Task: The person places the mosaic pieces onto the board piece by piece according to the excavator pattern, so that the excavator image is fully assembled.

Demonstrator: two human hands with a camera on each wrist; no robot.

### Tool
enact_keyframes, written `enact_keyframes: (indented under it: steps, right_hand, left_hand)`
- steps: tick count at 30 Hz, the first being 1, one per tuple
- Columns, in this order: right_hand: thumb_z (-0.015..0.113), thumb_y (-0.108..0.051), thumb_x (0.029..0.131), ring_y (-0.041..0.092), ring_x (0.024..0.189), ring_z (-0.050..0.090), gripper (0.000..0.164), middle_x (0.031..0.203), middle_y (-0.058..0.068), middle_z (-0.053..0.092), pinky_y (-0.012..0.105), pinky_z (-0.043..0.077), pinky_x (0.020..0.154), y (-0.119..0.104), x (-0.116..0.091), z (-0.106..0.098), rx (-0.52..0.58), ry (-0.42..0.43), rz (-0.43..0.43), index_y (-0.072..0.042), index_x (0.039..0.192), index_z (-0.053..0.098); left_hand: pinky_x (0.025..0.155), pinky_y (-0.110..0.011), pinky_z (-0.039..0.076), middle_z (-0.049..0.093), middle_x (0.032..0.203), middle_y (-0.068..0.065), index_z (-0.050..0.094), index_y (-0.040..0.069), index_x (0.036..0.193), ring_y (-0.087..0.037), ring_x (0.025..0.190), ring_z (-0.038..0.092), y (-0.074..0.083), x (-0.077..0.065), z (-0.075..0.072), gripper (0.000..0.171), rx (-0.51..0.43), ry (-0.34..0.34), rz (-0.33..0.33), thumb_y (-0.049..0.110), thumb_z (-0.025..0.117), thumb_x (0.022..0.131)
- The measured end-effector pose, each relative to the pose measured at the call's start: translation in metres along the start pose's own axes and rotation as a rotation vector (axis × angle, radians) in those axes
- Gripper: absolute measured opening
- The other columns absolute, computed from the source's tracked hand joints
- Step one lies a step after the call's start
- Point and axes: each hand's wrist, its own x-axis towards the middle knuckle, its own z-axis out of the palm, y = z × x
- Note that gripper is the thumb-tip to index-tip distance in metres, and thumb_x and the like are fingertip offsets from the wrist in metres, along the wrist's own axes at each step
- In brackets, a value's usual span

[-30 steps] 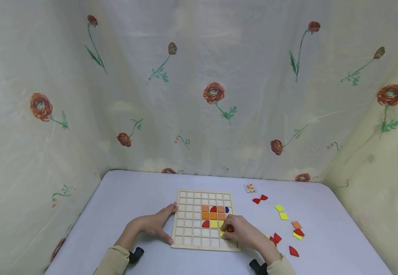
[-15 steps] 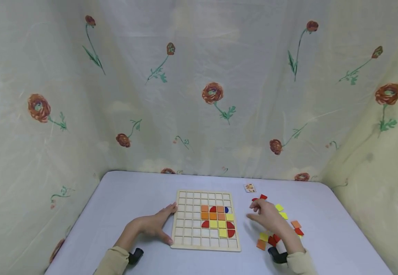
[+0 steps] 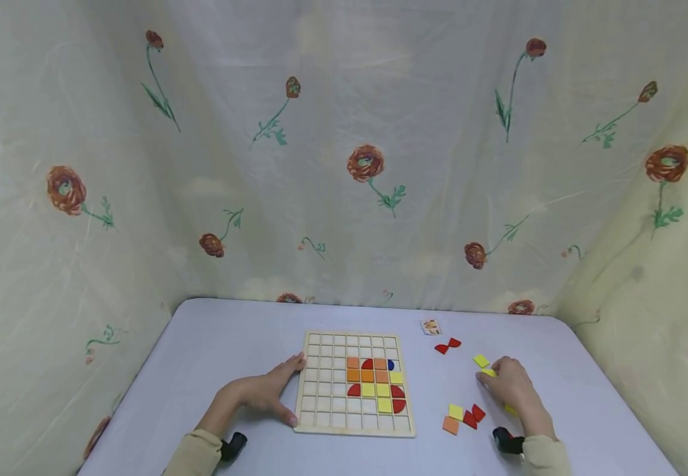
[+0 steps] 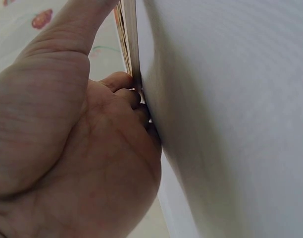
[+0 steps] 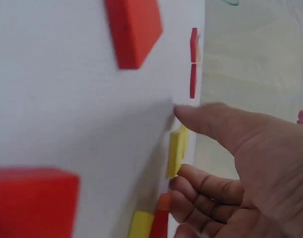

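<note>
My left hand (image 3: 263, 391) rests against the left edge of a wooden grid board (image 3: 299, 396), thumb and fingers spread along it. In the left wrist view, fingertips touch the board's thin side. On the board's right half sit orange and yellow squares, red quarter-circle tiles (image 3: 399, 406) and a blue piece (image 3: 390, 365). My right hand (image 3: 515, 383) is down among loose tiles at the right. Its thumb and index finger straddle a yellow square tile (image 5: 175, 154); the index finger meets one end, while the thumb tip looks slightly apart from the other.
A small picture card (image 3: 431, 327) lies behind two red tiles (image 3: 447, 346). Another yellow square (image 3: 481, 361) is just beyond the right hand. Nearer the front are a yellow tile (image 3: 456, 412), an orange tile (image 3: 451, 425) and red ones (image 3: 474, 416). A flowered curtain (image 3: 320, 198) surrounds the table.
My right hand has left a yellow square on the board's lower right and moved rightward to the loose yellow tiles. The left hand stays at the board's edge.
</note>
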Motion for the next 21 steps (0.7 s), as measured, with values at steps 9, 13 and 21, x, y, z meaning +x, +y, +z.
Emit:
enact_keyframes:
  steps: [9,13,21]
  right_hand:
    - [0.07,-0.016,0.087,0.025,0.08,0.052,0.035,0.095,0.02,0.061,0.034,0.049,0.067,0.001,-0.001,-0.003,0.036,0.005,-0.014,0.01,0.107,0.057]
    - [0.07,-0.016,0.086,0.024,0.078,0.051,0.035,0.092,0.018,0.059,0.028,0.046,0.062,-0.004,-0.003,-0.005,0.061,-0.024,0.007,0.009,0.106,0.057]
    - [0.073,-0.017,0.083,0.021,0.079,0.051,0.033,0.089,0.011,0.06,0.029,0.05,0.067,-0.049,-0.016,0.015,0.08,-0.026,-0.093,0.004,0.103,0.058]
  left_hand:
    - [0.121,-0.051,0.012,0.001,0.164,-0.008,0.012,0.011,0.155,-0.029,0.151,0.003,0.0,-0.001,0.0,0.123,0.001,0.003,0.002,0.048,0.086,0.064]
    - [0.121,-0.051,0.012,0.001,0.164,-0.008,0.012,0.011,0.156,-0.029,0.151,0.003,0.001,-0.001,0.0,0.123,-0.002,0.002,-0.004,0.048,0.086,0.063]
    - [0.122,-0.051,0.012,0.0,0.164,-0.009,0.012,0.01,0.155,-0.029,0.151,0.003,0.001,-0.001,0.0,0.124,0.004,-0.001,0.004,0.048,0.085,0.064]
